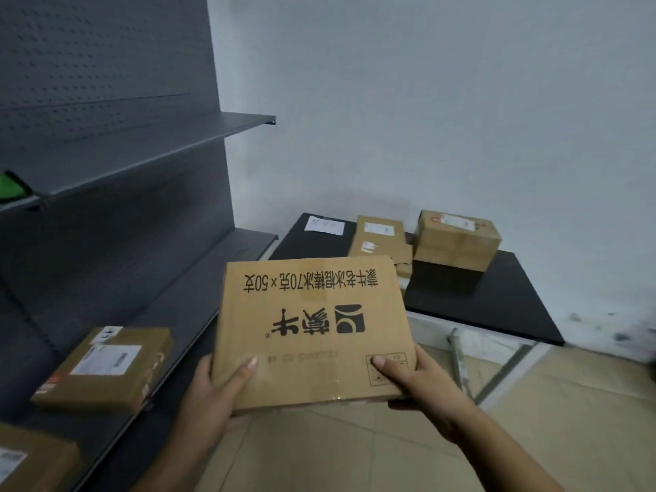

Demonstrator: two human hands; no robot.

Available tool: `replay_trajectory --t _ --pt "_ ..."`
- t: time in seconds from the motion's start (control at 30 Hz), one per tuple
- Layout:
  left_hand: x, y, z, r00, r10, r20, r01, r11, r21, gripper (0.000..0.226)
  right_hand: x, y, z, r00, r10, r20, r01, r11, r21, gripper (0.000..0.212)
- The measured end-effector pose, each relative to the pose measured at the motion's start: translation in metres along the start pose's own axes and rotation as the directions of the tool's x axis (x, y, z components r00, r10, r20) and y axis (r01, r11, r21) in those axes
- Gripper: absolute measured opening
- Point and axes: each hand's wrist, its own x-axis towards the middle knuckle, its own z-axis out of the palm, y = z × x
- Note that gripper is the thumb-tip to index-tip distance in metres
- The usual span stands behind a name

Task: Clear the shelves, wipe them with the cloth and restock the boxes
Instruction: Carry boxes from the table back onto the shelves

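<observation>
I hold a large flat cardboard box (pixel 312 324) with black printed characters in front of me, between the shelf unit and the black table. My left hand (pixel 216 392) grips its near left corner, thumb on top. My right hand (pixel 415 381) grips its near right corner, thumb on top. On the lower shelf (pixel 213 268) of the grey shelf unit lies a brown labelled box (pixel 106 367), and another box (pixel 32 459) sits at the bottom left. The upper shelf (pixel 177 136) carries a green cloth (pixel 10 188) at its left end.
A low black table (pixel 497 303) stands against the white wall on the right. On it sit stacked cardboard boxes (pixel 458 239), flat boxes (pixel 380 239) and a white paper (pixel 324 223). Beige floor tiles lie below, with a metal table leg (pixel 459 360).
</observation>
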Motion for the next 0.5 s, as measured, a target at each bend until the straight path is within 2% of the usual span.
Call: replay_trajectory --t 0.1,0.27,0.5 --pt "0.006 0.009 0.044 0.996 0.011 0.087 -0.015 0.999 0.044 0.045 0.0 0.007 -0.039 0.999 0.004 -0.051 -0.003 1.0 0.021 0.043" --pt "0.029 0.019 0.119 0.975 0.035 0.22 -0.054 0.995 0.079 0.042 0.005 0.021 -0.099 0.989 0.015 -0.147 -0.007 0.998 0.056 0.043" --pt "0.083 0.022 0.214 0.93 0.01 0.368 -0.071 0.986 0.152 0.069 0.031 0.034 -0.17 0.959 0.061 -0.278 -0.026 0.992 0.127 0.042"
